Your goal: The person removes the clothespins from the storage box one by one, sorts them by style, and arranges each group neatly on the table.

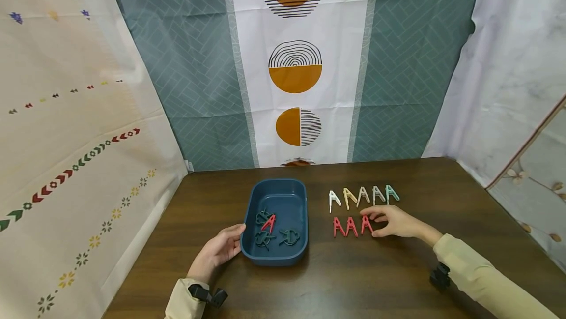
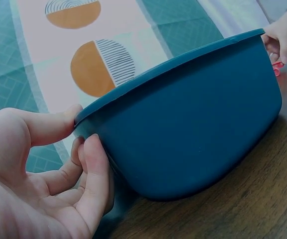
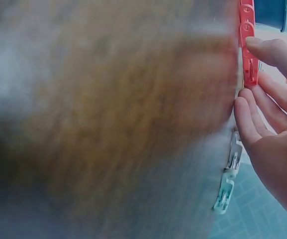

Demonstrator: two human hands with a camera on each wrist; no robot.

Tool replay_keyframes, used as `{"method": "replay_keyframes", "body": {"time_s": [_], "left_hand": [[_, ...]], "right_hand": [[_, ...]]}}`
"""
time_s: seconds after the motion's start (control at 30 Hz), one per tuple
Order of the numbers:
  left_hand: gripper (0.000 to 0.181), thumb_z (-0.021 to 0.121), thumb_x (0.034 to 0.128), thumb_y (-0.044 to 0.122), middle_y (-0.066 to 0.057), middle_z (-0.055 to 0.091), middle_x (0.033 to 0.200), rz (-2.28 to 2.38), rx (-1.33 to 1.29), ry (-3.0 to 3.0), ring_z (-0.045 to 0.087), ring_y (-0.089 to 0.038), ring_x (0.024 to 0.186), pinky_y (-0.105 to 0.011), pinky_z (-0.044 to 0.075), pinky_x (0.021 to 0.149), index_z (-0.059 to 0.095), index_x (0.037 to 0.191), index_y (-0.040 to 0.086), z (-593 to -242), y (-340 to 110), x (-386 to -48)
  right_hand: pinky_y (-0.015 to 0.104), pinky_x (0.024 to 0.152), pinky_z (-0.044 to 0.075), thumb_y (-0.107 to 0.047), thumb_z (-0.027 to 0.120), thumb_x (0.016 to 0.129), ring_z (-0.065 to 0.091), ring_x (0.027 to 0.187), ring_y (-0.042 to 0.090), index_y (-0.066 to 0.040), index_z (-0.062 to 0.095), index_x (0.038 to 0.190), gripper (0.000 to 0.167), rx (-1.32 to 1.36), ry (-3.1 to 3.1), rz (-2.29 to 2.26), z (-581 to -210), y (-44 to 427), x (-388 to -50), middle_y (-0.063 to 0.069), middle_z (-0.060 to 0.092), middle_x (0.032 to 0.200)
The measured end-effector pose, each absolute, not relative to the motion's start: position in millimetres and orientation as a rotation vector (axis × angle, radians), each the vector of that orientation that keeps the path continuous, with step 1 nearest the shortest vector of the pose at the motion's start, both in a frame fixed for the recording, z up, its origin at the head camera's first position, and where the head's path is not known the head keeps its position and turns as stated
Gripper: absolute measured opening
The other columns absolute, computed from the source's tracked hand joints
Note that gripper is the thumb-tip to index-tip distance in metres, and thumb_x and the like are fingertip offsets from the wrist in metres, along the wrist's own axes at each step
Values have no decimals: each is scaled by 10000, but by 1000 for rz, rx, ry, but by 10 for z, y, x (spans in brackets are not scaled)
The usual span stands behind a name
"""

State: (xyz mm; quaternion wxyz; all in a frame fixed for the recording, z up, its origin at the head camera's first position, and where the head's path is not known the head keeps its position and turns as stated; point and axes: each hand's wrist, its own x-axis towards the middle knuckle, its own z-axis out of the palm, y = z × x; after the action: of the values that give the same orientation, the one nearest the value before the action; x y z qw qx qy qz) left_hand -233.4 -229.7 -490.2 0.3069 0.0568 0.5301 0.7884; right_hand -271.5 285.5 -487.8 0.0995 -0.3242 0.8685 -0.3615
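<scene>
My left hand [image 1: 223,246] holds the left wall of a dark blue plastic tub [image 1: 274,262]. In the left wrist view its thumb lies at the rim and its fingers are against the outer wall. Inside the tub are a red clothespin [image 1: 268,222] and dark green round clips [image 1: 289,237]. To the right, my right hand [image 1: 395,220] pinches the rightmost red clothespin [image 1: 366,223] of a short row between thumb and finger. Two more red clothespins, a left one [image 1: 338,227] and a middle one [image 1: 351,227], lie beside it on the table.
Behind the red row lies a row of several pale clothespins, from a white one [image 1: 334,200] to a mint green one [image 1: 391,193]. The brown wooden table [image 1: 345,279] ends at a patterned curtain [image 1: 305,78] at the back. Light cloths hang at both sides.
</scene>
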Motion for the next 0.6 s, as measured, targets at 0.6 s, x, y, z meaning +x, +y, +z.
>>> {"method": "replay_keyframes", "body": {"time_s": [0.6], "left_hand": [[210,333,1068,190,74,680,909,2083,110,1393,647,-30,800,-166,538,767,534,1121,158,-4902,-2301,-2340]], "right_hand": [[432,919,522,-243,760,832,560,1102,319,-5,505,1350,624,-960,2601,-1022,-4768,2725,-2714,184,561,1333]]}}
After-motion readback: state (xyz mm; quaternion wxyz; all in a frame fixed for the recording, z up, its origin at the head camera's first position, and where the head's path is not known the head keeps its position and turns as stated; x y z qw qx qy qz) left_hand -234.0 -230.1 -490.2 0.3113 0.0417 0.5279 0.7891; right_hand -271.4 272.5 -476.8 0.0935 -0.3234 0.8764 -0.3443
